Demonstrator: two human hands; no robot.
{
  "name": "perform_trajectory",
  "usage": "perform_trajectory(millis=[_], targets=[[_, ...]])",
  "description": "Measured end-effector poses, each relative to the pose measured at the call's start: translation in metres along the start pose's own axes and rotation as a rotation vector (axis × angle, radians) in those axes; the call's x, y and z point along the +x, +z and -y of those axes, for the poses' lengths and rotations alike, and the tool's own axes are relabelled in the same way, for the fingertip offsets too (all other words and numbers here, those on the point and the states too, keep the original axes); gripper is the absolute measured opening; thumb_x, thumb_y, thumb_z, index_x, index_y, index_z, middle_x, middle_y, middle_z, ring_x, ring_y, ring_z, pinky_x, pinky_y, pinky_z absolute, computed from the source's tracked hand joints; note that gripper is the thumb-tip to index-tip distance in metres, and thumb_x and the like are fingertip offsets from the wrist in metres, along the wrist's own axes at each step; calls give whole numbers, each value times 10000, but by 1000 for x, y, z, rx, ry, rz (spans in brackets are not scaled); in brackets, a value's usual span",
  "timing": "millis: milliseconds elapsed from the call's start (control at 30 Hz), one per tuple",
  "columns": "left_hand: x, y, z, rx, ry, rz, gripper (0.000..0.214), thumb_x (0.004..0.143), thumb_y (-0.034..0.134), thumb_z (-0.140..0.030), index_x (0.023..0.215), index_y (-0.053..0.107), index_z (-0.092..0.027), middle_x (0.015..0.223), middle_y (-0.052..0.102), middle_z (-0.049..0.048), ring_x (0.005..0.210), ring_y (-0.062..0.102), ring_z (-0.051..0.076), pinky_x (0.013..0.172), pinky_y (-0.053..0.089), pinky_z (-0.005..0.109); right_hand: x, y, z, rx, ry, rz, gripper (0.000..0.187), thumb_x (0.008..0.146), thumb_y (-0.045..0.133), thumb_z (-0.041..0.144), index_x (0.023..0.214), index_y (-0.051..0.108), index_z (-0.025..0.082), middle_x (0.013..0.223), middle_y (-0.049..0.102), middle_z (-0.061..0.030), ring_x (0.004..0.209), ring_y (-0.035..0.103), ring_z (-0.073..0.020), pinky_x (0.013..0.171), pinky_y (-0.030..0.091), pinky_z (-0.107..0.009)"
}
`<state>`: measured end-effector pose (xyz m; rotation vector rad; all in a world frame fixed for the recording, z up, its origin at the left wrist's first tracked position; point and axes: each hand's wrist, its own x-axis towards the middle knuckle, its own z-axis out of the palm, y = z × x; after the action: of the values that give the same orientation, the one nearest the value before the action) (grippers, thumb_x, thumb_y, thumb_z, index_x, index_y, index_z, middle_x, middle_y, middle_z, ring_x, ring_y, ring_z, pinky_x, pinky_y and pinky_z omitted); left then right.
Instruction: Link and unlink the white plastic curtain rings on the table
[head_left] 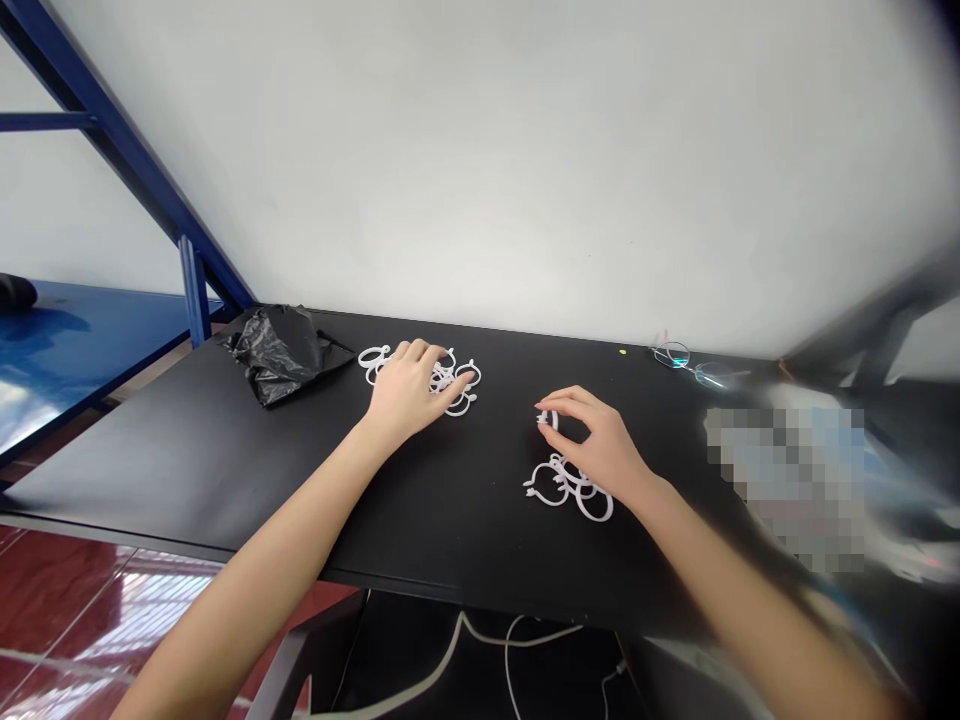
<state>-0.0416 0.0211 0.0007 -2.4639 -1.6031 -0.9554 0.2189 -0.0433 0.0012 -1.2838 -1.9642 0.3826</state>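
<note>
My left hand [411,388] lies on a pile of white plastic rings [463,379] at the back middle of the black table [187,460], its fingers spread over them. Whether it grips any ring I cannot make out. My right hand [596,445] is curled, pinching one white ring [548,421] between thumb and fingertips. Just below that hand lies a second, smaller heap of white rings [559,488].
A crumpled black plastic bag [281,350] sits at the table's back left. A pair of glasses [694,366] lies at the back right by the white wall. A blue metal frame [120,150] and blue bench stand at left. Cables hang under the table.
</note>
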Motion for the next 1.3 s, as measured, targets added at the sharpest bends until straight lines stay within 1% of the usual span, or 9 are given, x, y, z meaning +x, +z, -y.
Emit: perform_trajectory(millis=[100, 167, 300, 467, 867, 1000, 1100, 1200, 1300], targets=[[-7, -4, -23, -361, 198, 39, 301, 944, 483, -401, 1112, 565, -166, 1025, 640, 88, 977, 583, 221, 897, 470, 372, -1, 2, 8, 127, -85, -94, 55, 847, 658, 207, 854, 710, 223, 985, 702, -64, 896, 678, -214, 810, 556, -388], [-14, -2, -38, -524, 272, 138, 385, 904, 569, -414, 1200, 527, -172, 1105, 628, 97, 1012, 588, 214, 922, 476, 367, -3, 6, 13, 221, -140, -117, 71, 849, 663, 184, 871, 713, 229, 1006, 716, -67, 923, 685, -217, 810, 569, -383], [-25, 9, -55, -738, 248, 322, 571, 850, 661, -419, 1325, 455, -178, 1160, 632, 93, 967, 617, 183, 886, 509, 325, -8, 14, 20, 335, -214, -139, 146, 837, 678, 149, 923, 728, 256, 1061, 708, -64, 967, 685, -225, 824, 590, -392], [-24, 11, -53, -857, 177, 328, 469, 842, 679, -365, 1243, 546, -159, 1011, 675, 50, 786, 620, 123, 782, 524, 264, -9, 15, 22, 277, -248, -167, 184, 844, 668, 158, 970, 740, 270, 1002, 674, -59, 876, 685, -202, 739, 595, -357], [-17, -2, -55, -808, 215, 436, 255, 879, 630, -396, 1003, 644, -174, 846, 662, 10, 767, 603, 127, 747, 492, 240, -11, 15, 27, 258, -219, -134, 127, 895, 602, 179, 909, 720, 226, 785, 704, -39, 685, 658, -167, 615, 555, -302], [-18, 1, -52, -772, 228, 402, 322, 884, 625, -398, 1111, 618, -170, 939, 689, 46, 852, 640, 162, 819, 509, 279, -8, 14, 25, 265, -215, -127, 119, 891, 604, 196, 902, 718, 228, 805, 724, -40, 693, 670, -170, 627, 560, -307], [-15, 6, -42, -577, 247, 261, 418, 900, 605, -368, 1260, 549, -163, 1102, 651, 100, 1008, 621, 208, 910, 497, 334, -4, 5, 22, 303, -137, -94, 128, 874, 628, 241, 974, 705, 221, 781, 713, -29, 670, 666, -163, 645, 567, -310], [-8, 10, -22, -253, 209, 88, 422, 931, 540, -336, 1294, 529, -123, 1171, 574, 162, 1060, 580, 258, 905, 496, 388, 0, -10, 16, 256, -14, 127, 202, 784, 730, 323, 951, 703, 213, 807, 714, -27, 728, 684, -180, 700, 567, -320], [-2, 12, 0, 22, 97, 31, 405, 929, 514, -330, 1266, 547, -106, 1133, 552, 169, 954, 589, 266, 845, 501, 405, 2, -19, 9, 116, 59, 402, 197, 715, 774, 330, 873, 717, 226, 884, 720, -31, 830, 684, -207, 732, 551, -326]])
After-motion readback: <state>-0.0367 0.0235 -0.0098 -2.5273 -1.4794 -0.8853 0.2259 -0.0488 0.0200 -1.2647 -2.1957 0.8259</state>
